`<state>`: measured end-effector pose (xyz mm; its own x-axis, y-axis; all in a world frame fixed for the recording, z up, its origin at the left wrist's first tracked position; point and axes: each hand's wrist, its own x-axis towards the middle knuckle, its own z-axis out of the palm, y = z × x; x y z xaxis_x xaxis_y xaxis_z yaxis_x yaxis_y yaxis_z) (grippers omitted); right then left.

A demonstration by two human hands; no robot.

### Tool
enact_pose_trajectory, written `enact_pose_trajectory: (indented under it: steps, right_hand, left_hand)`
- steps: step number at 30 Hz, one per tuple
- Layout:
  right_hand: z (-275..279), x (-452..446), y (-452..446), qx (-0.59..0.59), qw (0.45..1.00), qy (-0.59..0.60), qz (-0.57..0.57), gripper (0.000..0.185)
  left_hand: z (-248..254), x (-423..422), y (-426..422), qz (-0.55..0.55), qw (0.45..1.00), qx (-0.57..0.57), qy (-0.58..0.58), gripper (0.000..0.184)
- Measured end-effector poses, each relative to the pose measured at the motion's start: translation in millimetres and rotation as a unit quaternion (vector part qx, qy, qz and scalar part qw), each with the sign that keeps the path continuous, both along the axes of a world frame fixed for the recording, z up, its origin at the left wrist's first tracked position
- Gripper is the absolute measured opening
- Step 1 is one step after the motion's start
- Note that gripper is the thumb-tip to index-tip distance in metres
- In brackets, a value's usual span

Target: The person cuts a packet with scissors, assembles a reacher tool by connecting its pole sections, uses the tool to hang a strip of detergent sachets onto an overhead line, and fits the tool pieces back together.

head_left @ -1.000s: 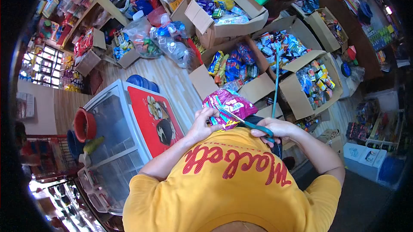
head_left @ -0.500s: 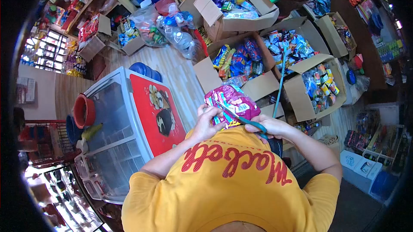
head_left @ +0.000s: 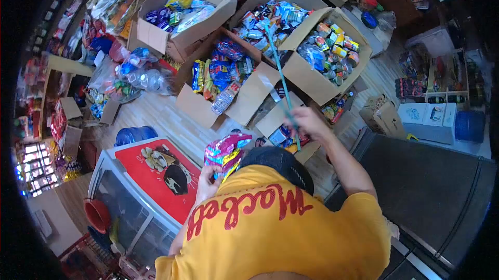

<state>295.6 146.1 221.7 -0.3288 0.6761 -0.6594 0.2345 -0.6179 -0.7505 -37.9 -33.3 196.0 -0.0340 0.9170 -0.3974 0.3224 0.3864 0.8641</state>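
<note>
My left hand (head_left: 208,182) grips a shiny magenta plastic pack (head_left: 226,154) with yellow and light-blue print, held just in front of my chest. Out over the boxes, my right hand (head_left: 311,125) is closed around the scissors (head_left: 291,118), whose green shape is smeared by motion. Close beside that hand runs a long, thin teal strip (head_left: 279,69), slanting across the cardboard boxes. Below the hand, a small open box (head_left: 275,120) holds colourful packets. Whether the pack has a cut in it, I cannot tell.
Open cartons with packets (head_left: 221,69), sachets (head_left: 273,15) and cans (head_left: 338,54) stand ahead. A chest with a red top (head_left: 156,163) is at left, a dark flat-topped unit (head_left: 421,186) at right. A black cap-like thing (head_left: 278,163) lies by my chest.
My right hand has moved the scissors away from the pack and forward over the boxes. My left hand still holds the pack. The view has turned to the right.
</note>
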Motion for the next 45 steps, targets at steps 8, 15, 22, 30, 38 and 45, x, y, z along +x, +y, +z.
enact_pose_trajectory:
  steps: [8, 15, 22, 30, 38, 45]
  right_hand:
    - [-176.0, 190.8, 73.6, 0.119, 0.898, -0.278, -0.320, 0.018]
    - [-238.0, 216.3, 174.5, 0.101, 0.830, -0.475, -0.276, 0.021]
    - [-292.5, 215.5, 178.7, 0.202, 0.749, -0.609, -0.167, 0.022]
    - [-203.6, 32.1, 32.6, 0.283, 0.896, -0.287, -0.184, 0.009]
    - [-161.1, -118.5, -63.7, -0.359, 0.863, 0.343, 0.091, 0.050]
    - [-124.7, -122.2, 7.5, -0.198, 0.865, 0.457, 0.069, 0.080]
  left_hand:
    - [-36.1, 10.4, -46.8, -0.091, 0.993, -0.042, 0.065, 0.027]
    - [-41.2, 19.4, -70.6, -0.094, 0.983, -0.115, 0.108, 0.027]
    - [-41.0, 15.3, -74.6, -0.081, 0.974, -0.193, 0.092, 0.024]
    - [-31.9, 14.3, -37.9, -0.165, 0.976, -0.099, 0.102, 0.025]
    - [-0.2, 13.1, 14.8, -0.173, 0.982, -0.043, 0.060, 0.024]
    - [66.3, -8.4, 88.7, -0.056, 0.995, 0.034, -0.076, 0.061]
